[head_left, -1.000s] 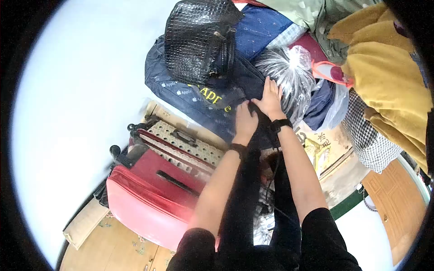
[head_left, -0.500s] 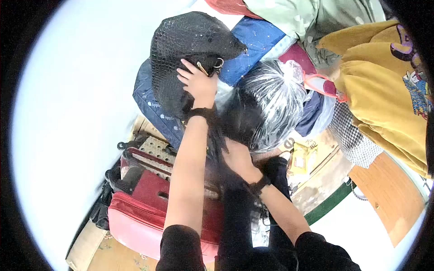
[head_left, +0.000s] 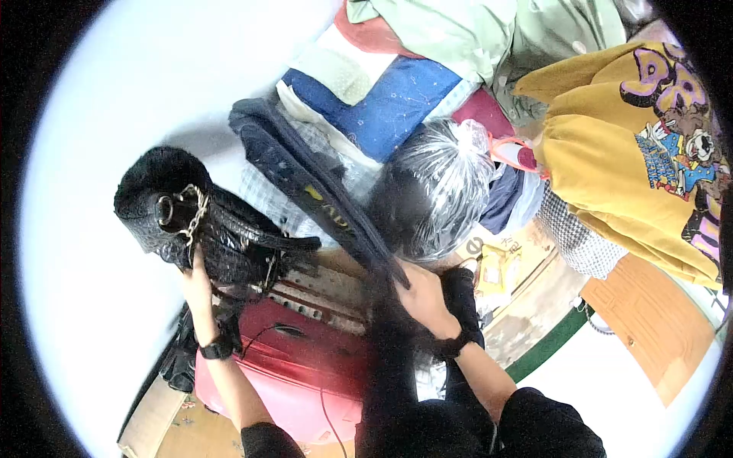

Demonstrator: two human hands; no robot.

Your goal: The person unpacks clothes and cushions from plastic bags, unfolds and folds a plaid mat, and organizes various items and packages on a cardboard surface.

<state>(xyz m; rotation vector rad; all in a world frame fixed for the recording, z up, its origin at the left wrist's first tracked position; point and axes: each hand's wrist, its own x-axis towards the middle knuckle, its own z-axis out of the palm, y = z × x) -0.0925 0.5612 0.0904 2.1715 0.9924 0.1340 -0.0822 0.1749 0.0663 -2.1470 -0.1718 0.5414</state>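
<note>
A black crocodile-textured handbag (head_left: 244, 217) with a metal chain and ring hangs tilted at the left, above the suitcases. My left hand (head_left: 197, 286) grips its lower side; the fingertips are hidden behind the bag. My right hand (head_left: 424, 298) is closed around the lower end of a dark navy fabric bag (head_left: 305, 179), which slants up to the left, seen edge-on. Right beside it lies a knotted clear plastic bag (head_left: 450, 191) with dark contents.
A red-pink suitcase (head_left: 286, 366) stands below the handbag. Behind lie a blue folded cloth (head_left: 405, 91) and a pale green cloth (head_left: 458, 30). A mustard printed garment (head_left: 603, 145) is at the right, over a houndstooth cloth (head_left: 576, 237). A yellow packet (head_left: 496, 271) rests on cardboard.
My left hand has moved left and down with the black handbag, off the pile. The navy bag beneath it now stands edge-on, and pale checked cloth shows behind. My right hand has shifted slightly right.
</note>
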